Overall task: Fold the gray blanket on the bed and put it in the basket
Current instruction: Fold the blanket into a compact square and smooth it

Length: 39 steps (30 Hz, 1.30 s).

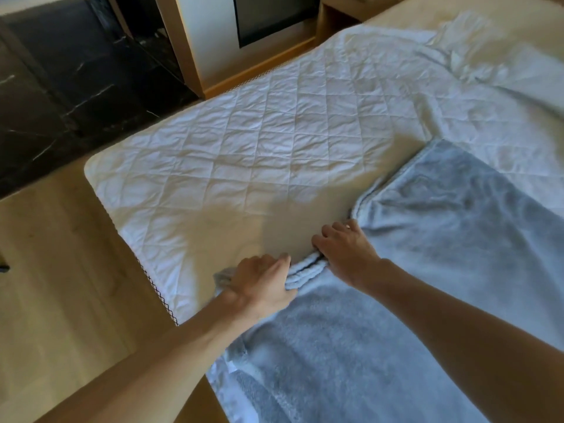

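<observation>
The gray blanket (442, 239) lies spread over the right and near part of the bed (244, 141), its left edge bunched into layered folds between my hands. My left hand (262, 282) grips that bunched edge near the bed's near side, fingers curled round the fabric. Just to the right, my right hand (345, 251) holds the same edge, fingers curled over the folds. No basket shows in this view.
A white quilted mattress cover (274, 123) tops the bed, and a rumpled white sheet (488, 65) lies at the far right. Wooden floor (55, 270) runs along the left of the bed. Dark marble flooring (61, 80) and a wooden-framed cabinet (219, 41) stand beyond.
</observation>
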{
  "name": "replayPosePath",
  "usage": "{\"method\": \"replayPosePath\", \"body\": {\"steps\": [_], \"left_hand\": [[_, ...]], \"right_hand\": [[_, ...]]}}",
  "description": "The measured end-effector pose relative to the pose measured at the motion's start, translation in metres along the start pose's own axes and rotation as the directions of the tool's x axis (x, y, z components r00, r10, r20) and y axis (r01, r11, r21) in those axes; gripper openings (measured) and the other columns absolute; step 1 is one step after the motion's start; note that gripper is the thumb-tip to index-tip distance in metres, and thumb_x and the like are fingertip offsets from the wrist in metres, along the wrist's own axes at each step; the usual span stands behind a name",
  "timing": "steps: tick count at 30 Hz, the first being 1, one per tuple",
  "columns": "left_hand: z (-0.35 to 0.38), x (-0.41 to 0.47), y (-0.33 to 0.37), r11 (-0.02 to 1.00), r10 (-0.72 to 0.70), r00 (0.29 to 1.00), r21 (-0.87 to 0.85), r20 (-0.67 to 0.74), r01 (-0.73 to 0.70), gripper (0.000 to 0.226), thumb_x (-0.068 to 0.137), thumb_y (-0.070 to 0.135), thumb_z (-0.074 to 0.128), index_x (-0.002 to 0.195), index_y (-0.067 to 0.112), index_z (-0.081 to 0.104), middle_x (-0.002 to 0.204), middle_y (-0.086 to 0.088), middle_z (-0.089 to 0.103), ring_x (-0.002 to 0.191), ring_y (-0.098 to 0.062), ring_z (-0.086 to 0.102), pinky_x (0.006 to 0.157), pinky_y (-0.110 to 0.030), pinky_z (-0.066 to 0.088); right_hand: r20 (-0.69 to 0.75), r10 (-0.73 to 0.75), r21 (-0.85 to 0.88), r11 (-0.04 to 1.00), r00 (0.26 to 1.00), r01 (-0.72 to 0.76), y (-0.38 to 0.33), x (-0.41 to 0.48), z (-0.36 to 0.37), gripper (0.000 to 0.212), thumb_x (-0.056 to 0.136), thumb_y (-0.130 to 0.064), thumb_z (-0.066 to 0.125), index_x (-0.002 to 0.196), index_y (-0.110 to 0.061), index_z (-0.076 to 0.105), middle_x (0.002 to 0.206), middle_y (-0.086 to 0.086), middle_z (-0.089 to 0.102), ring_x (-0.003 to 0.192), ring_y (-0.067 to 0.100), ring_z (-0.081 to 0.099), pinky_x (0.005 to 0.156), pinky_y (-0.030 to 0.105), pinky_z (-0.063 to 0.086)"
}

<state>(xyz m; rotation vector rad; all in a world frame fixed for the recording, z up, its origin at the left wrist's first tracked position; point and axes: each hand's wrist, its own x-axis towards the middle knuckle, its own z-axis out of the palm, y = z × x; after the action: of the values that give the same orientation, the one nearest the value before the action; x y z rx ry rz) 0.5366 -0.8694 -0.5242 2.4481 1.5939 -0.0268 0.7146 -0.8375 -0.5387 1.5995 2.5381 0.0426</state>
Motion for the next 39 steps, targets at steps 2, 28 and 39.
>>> {"method": "replayPosePath", "body": {"steps": [2,28,39], "left_hand": [[-0.003,-0.005,0.015,0.999,0.024,1.0,0.048,0.008,-0.024,0.026,0.083,0.039,0.053,0.085,0.022,0.034,0.088,-0.005,0.066,0.08,-0.029,0.065,0.062,-0.029,0.038],[0.006,-0.152,0.337,0.954,0.299,0.942,-0.087,0.15,-0.288,0.021,0.078,0.025,0.053,0.075,0.018,0.034,0.075,-0.001,0.051,0.079,-0.026,0.062,0.06,-0.028,0.034],[0.021,-0.205,0.444,0.88,0.464,0.854,-0.231,0.234,-0.415,0.034,0.078,0.028,0.061,0.103,0.007,0.051,0.103,-0.015,0.066,0.094,-0.03,0.063,0.068,-0.028,0.04]], "right_hand": [[-0.033,0.028,-0.026,0.999,0.999,-0.028,0.003,-0.016,-0.002,0.034,0.045,-0.008,0.085,0.071,-0.017,0.065,0.066,0.001,0.058,0.065,0.025,0.059,0.072,0.039,0.046],[-0.219,0.324,-0.081,0.934,0.92,-0.348,0.064,-0.364,-0.008,0.028,0.05,-0.005,0.066,0.075,-0.018,0.069,0.08,0.007,0.061,0.08,0.031,0.06,0.08,0.044,0.048],[-0.2,0.586,0.024,0.804,0.785,-0.594,0.072,-0.5,-0.005,0.016,0.062,-0.006,0.071,0.076,-0.012,0.066,0.088,0.013,0.061,0.074,0.038,0.06,0.061,0.042,0.046]]}}
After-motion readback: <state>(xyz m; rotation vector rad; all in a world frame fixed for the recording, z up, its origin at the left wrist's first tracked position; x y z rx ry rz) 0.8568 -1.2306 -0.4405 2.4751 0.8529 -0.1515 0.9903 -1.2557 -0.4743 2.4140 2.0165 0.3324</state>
